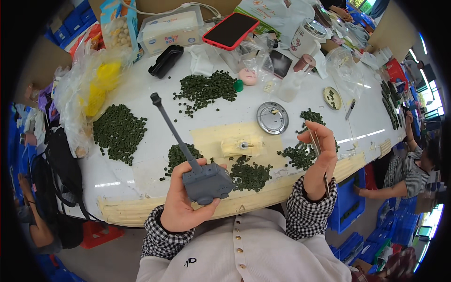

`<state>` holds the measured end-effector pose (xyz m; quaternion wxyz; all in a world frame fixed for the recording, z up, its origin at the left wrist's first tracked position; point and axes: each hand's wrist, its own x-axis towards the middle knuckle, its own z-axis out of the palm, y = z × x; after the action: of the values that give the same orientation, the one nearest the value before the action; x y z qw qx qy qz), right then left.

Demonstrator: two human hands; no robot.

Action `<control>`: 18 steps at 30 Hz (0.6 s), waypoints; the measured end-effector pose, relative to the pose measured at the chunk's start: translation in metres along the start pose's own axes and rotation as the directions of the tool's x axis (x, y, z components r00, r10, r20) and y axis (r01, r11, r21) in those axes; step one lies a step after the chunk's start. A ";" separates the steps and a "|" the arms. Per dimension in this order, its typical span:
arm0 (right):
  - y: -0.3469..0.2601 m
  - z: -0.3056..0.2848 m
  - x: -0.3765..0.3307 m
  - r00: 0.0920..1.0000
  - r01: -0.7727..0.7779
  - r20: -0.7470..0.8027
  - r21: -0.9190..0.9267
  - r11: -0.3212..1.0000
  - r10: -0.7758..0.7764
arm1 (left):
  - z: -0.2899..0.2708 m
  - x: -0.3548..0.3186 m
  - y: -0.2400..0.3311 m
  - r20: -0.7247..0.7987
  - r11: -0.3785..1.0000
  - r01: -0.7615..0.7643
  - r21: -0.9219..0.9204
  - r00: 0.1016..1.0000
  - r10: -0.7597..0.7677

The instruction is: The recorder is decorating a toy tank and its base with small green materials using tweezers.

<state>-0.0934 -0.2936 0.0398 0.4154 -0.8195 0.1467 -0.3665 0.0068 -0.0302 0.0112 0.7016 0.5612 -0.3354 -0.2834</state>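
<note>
My left hand (185, 214) is closed round a grey toy tank turret (206, 182), its long barrel (174, 129) pointing up and away to the left. Apart from it, to the right, my right hand (320, 162) holds thin metal tweezers (315, 144) against the palm, fingers curved. Between the hands, a tape-covered block (230, 146) with a small peg sits on the table. Several heaps of tiny dark green parts lie around: one heap (251, 175) before the block, another (300, 156) beside my right hand. A round metal lid (272, 118) holds a few small bits.
More green heaps (120, 134) spread left and at the back. Behind stand a red-cased phone (230, 31), a tissue box (171, 30), a white mug (305, 40) and plastic bags (70, 94). A small round dish (332, 98) and a pen (350, 109) lie right. Co-workers sit at both sides.
</note>
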 end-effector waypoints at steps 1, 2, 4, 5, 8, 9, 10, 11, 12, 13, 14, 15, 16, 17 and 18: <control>0.005 -0.003 0.003 0.999 0.014 0.030 0.042 0.999 -0.015 | 0.000 -0.001 0.000 -0.011 1.000 0.008 -0.017 1.000 -0.009; 0.009 -0.006 0.004 0.999 -0.013 0.041 0.028 1.000 0.012 | 0.001 -0.001 0.000 -0.023 0.999 0.017 -0.035 1.000 -0.018; 0.016 -0.010 0.007 0.996 -0.069 0.064 0.005 0.998 0.068 | 0.005 -0.002 0.002 -0.077 0.995 0.064 -0.081 0.995 -0.071; 0.019 -0.012 0.010 0.996 -0.072 0.057 0.068 0.995 0.068 | 0.005 -0.002 0.002 -0.087 0.992 0.080 -0.093 0.992 -0.088; 0.014 -0.020 0.023 0.966 -0.183 0.156 -0.144 0.972 0.205 | 0.006 -0.002 0.003 -0.116 0.980 0.106 -0.170 0.985 -0.127; 0.018 -0.019 0.026 0.968 -0.185 0.151 -0.107 0.977 0.200 | 0.006 -0.001 0.005 -0.111 0.975 0.113 -0.192 0.984 -0.136; 0.021 -0.018 0.029 0.968 -0.184 0.155 -0.087 0.979 0.195 | 0.006 -0.001 0.006 -0.106 0.970 0.120 -0.213 0.984 -0.145; 0.025 -0.018 0.031 0.969 -0.182 0.160 -0.066 0.981 0.191 | 0.004 -0.001 0.004 -0.101 0.976 0.099 -0.196 0.987 -0.121; 0.027 -0.018 0.033 0.969 -0.180 0.165 -0.046 0.982 0.186 | 0.003 -0.002 0.003 -0.102 0.971 0.111 -0.211 0.986 -0.134; 0.029 -0.018 0.037 0.970 -0.158 0.179 -0.060 0.986 0.166 | 0.002 -0.002 0.003 -0.103 0.966 0.123 -0.226 0.983 -0.149; 0.029 -0.018 0.040 0.970 -0.135 0.193 -0.074 0.988 0.147 | 0.002 -0.002 0.004 -0.104 0.961 0.135 -0.241 0.981 -0.164; 0.030 -0.019 0.044 0.970 -0.112 0.208 -0.088 0.990 0.128 | 0.003 -0.001 0.005 -0.131 0.954 0.154 -0.259 0.972 -0.193; 0.031 -0.017 0.049 0.967 -0.099 0.225 -0.098 0.990 0.119 | 0.003 -0.001 0.005 -0.121 0.949 0.166 -0.268 0.972 -0.204; 0.031 -0.015 0.054 0.964 -0.085 0.243 -0.108 0.990 0.110 | 0.001 -0.001 0.006 -0.109 0.944 0.177 -0.278 0.971 -0.215; 0.032 -0.013 0.058 0.960 -0.072 0.260 -0.118 0.990 0.101 | 0.000 0.000 0.006 -0.097 0.939 0.189 -0.288 0.969 -0.225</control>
<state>-0.0611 -0.3523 0.0475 0.4023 -0.8751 0.1450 -0.2266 0.0068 -0.0285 0.0169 0.7594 0.5070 -0.1855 -0.3632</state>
